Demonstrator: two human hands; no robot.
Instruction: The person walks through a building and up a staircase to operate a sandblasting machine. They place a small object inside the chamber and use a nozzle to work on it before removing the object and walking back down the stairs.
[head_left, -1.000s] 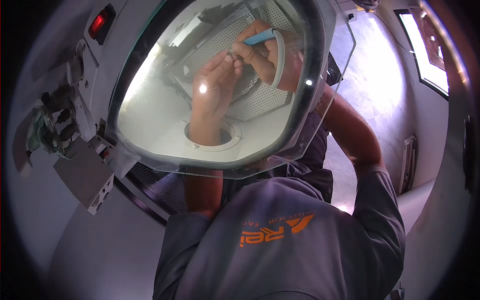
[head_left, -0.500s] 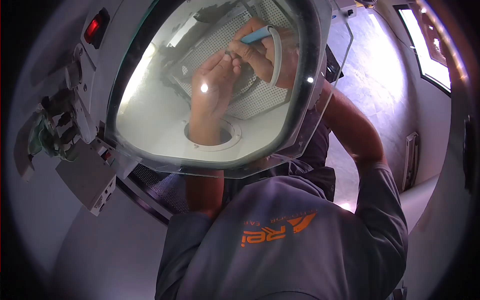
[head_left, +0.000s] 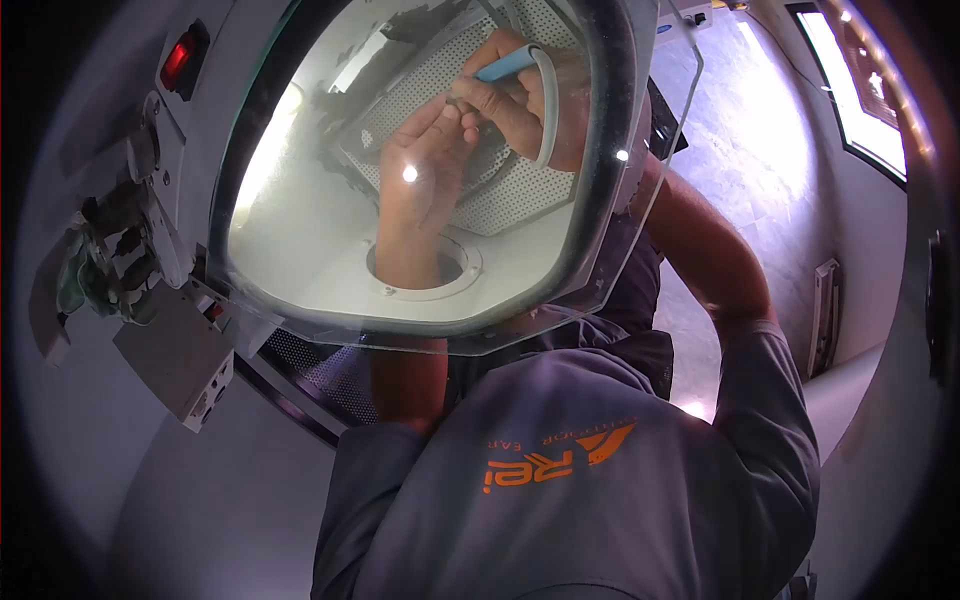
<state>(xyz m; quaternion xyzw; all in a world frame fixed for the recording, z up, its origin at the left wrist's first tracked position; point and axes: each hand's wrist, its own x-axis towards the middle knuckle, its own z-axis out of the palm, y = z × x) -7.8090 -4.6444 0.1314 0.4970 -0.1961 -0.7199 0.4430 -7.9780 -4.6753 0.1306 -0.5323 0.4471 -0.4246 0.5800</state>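
Firstly, one blue handpiece point(head_left: 507, 64), pen-shaped, behind a black-rimmed window point(head_left: 612, 110); gripped by closed fingers of the right hand point(head_left: 512, 112), a pale hose point(head_left: 552, 110) curving from its upper-right end. Next, one small dark piece point(head_left: 454, 102) (too small to tell its shape), pinched between thumb and fingers of the left hand point(head_left: 428, 150), above a perforated plate point(head_left: 525, 200). Risks, by judgement: the piece could drop onto the plate if the pinch loosens or the handpiece pushes hard; the handpiece could stray onto the left fingertips, the hands being so near. Orientation: the handpiece's long axis slants from upper right to lower left, pointing towards the left fingertips; tip hidden by right fingers. The piece's axis cannot be told.
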